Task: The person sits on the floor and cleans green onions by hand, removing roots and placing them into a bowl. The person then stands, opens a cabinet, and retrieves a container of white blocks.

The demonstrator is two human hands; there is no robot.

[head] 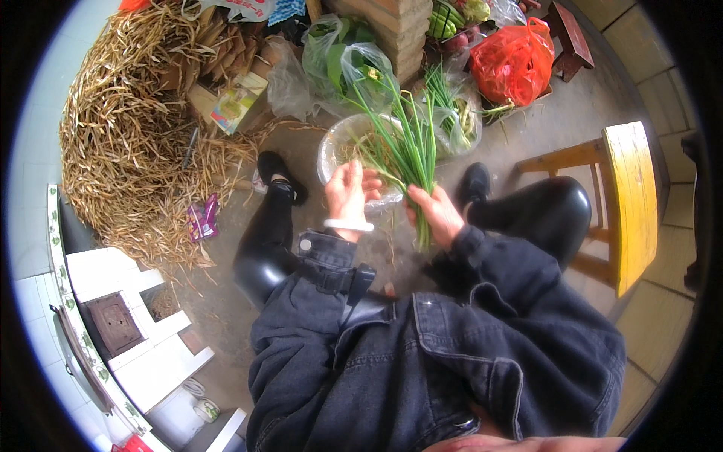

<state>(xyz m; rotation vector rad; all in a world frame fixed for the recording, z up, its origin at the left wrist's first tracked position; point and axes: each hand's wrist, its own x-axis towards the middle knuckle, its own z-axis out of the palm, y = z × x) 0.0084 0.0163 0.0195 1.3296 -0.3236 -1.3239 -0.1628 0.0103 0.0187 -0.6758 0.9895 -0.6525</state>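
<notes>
My right hand is closed around the lower stalks of a bunch of green onions, whose green tops fan out away from me. To its left, my left hand has its fingers apart, with a white bangle at the wrist. A paler stalk bends out of the bunch towards these fingers; I see nothing gripped in them. Beneath both hands stands a round bin lined with clear plastic, holding stringy roots and scraps. The bunch partly hides its right side.
Dry straw-like stalks heap up at left. Beyond the bin are a clear bag of green leaves, a bag of more green onions and a red plastic bag. A yellow wooden stool stands at right, a white-tiled stove at left.
</notes>
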